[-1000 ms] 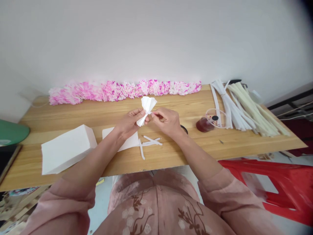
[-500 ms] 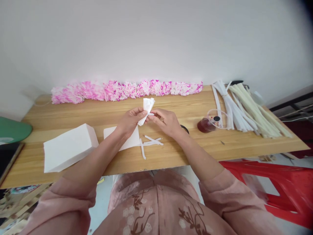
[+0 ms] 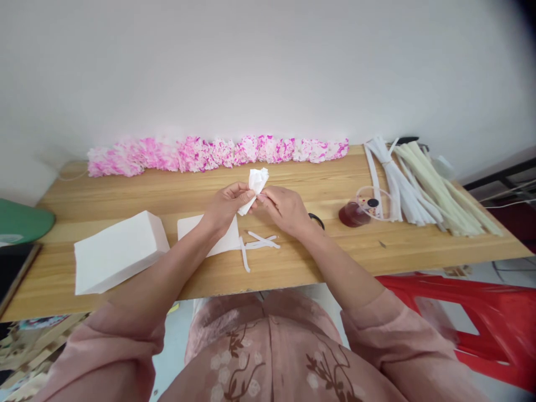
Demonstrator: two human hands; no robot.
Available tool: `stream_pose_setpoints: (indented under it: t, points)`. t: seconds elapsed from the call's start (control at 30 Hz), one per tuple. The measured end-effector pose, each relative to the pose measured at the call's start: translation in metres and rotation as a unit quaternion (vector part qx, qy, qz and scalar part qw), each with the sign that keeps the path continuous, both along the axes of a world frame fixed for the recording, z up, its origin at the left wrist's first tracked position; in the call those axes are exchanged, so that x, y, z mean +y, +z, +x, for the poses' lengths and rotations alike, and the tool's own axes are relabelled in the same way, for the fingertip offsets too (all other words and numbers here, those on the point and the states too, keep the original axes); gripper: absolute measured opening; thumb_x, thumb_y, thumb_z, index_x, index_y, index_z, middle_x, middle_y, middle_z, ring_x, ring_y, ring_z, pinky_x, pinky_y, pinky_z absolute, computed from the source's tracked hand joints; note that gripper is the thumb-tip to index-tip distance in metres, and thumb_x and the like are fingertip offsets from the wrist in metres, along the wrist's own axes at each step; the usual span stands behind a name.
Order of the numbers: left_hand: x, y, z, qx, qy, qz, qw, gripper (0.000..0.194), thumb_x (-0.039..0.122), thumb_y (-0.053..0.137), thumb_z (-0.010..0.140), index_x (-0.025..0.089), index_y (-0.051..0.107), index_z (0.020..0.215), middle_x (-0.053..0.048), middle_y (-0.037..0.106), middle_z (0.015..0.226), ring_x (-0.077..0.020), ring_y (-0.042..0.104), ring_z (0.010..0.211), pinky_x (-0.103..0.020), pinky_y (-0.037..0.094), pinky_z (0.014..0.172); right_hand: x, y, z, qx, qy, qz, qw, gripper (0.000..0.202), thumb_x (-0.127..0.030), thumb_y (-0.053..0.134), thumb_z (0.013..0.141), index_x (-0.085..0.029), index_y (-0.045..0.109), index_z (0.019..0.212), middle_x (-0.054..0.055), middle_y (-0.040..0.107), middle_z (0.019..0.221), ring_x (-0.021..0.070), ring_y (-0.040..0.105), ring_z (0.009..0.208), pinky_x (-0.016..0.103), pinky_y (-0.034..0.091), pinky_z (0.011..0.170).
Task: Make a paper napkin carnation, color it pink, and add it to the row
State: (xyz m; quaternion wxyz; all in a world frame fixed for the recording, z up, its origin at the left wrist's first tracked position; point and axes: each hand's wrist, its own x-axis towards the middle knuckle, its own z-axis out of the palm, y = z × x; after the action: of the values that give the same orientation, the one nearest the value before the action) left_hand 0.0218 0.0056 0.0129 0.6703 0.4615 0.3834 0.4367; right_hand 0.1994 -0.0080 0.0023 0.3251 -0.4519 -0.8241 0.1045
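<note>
A folded white tissue (image 3: 258,179), pinched in at its middle, stands up between my two hands above the table. My left hand (image 3: 228,205) has its thumb and fingers closed on the tissue's left side. At the pinched waist, my right hand (image 3: 285,207) is closed with its fingertips pressed together; the short white strip it holds there is mostly hidden by the fingers. Below my hands lie a few loose short white strips (image 3: 262,243). Beside them a flat white tissue sheet (image 3: 224,237) is partly covered by my left forearm.
A thick white tissue stack (image 3: 117,254) sits at left. Pink-and-white ruffled paper flowers (image 3: 201,153) line the wall. At right stand a jar of dark red liquid (image 3: 354,215) and bundles of long white (image 3: 402,190) and cream strips (image 3: 444,192). A black ring-shaped handle (image 3: 317,220) shows behind my right wrist.
The tissue's top has become more bunched and its waist tighter. The white strip's end that showed between my fingers is now covered. Both hands stay in nearly the same place.
</note>
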Motion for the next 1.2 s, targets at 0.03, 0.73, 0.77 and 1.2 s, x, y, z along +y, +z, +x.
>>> stream_pose_setpoints:
  t: [0.03, 0.73, 0.77, 1.2]
  points:
    - [0.0, 0.0, 0.0, -0.006, -0.006, -0.006, 1.0, 0.039, 0.041, 0.086, 0.063, 0.015, 0.064, 0.081, 0.002, 0.065, 0.065, -0.0085, 0.058, 0.058, -0.022, 0.045, 0.058, 0.0, 0.0, 0.0, -0.008, -0.001, 0.012, 1.0, 0.036, -0.037, 0.035, 0.102, -0.021, 0.058, 0.079, 0.003, 0.063, 0.076, 0.0156, 0.05, 0.069, 0.029, 0.032, 0.067]
    - [-0.002, 0.004, -0.001, 0.078, 0.065, 0.082, 0.992, 0.027, 0.042, 0.073, 0.076, 0.019, 0.06, 0.08, 0.001, 0.064, 0.064, -0.0121, 0.053, 0.056, -0.026, 0.04, 0.06, -0.001, 0.015, 0.006, 0.216, -0.002, -0.221, 0.951, 0.032, -0.044, 0.043, 0.096, -0.02, 0.062, 0.085, -0.001, 0.055, 0.064, 0.0147, 0.052, 0.061, 0.03, 0.041, 0.064]
    - [-0.001, 0.005, -0.002, 0.042, 0.054, 0.046, 0.997, 0.028, 0.042, 0.075, 0.075, 0.018, 0.059, 0.078, 0.001, 0.063, 0.062, -0.0108, 0.051, 0.053, -0.025, 0.039, 0.057, -0.001, 0.016, 0.007, 0.161, -0.03, -0.146, 0.976, 0.03, -0.041, 0.043, 0.097, -0.02, 0.064, 0.093, 0.002, 0.061, 0.071, 0.0163, 0.056, 0.068, 0.03, 0.042, 0.067]
    - [-0.002, 0.003, 0.001, -0.019, -0.01, -0.032, 0.999, 0.026, 0.033, 0.077, 0.074, 0.014, 0.06, 0.072, -0.001, 0.063, 0.06, -0.0082, 0.051, 0.048, -0.022, 0.039, 0.051, -0.004, 0.007, 0.0, -0.095, -0.033, 0.184, 0.978, 0.028, -0.027, 0.042, 0.101, -0.02, 0.066, 0.087, 0.005, 0.067, 0.083, 0.0186, 0.054, 0.077, 0.031, 0.039, 0.07]
